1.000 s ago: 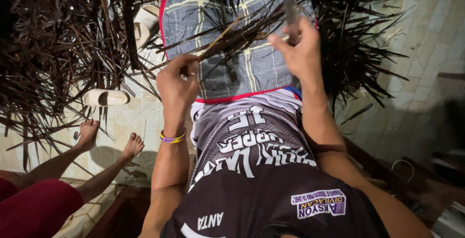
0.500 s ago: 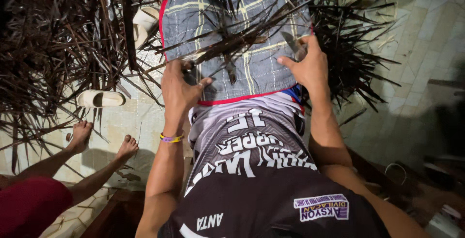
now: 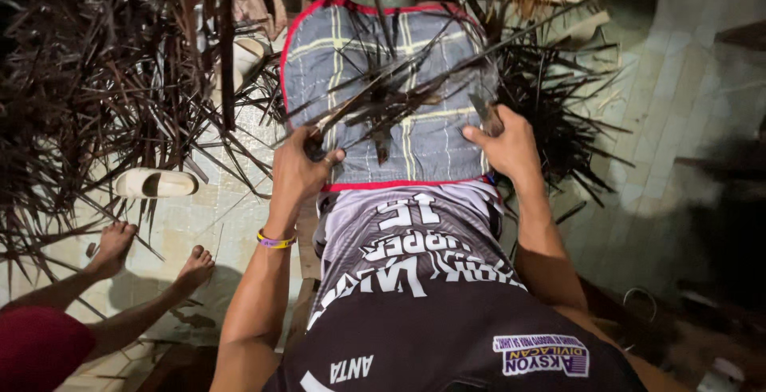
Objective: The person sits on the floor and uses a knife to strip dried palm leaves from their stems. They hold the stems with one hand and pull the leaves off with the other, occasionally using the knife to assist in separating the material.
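Broadly, dark dried leaf strips (image 3: 96, 89) cover the tiled floor (image 3: 686, 121) on both sides. A grey plaid cloth (image 3: 423, 145) with red edging lies over the person's lap. A bundle of dark strips (image 3: 391, 97) rests across that cloth. The left hand (image 3: 299, 170) is closed around the bundle's near end. The right hand (image 3: 504, 149) grips a small blade (image 3: 483, 111), just beside the bundle. Another person's bare feet (image 3: 152, 256) rest on the floor at left, near a white sandal (image 3: 155, 184).

Left hand (image 3: 302, 165) fisted, right hand (image 3: 504, 146) curled; forearms extended forward.
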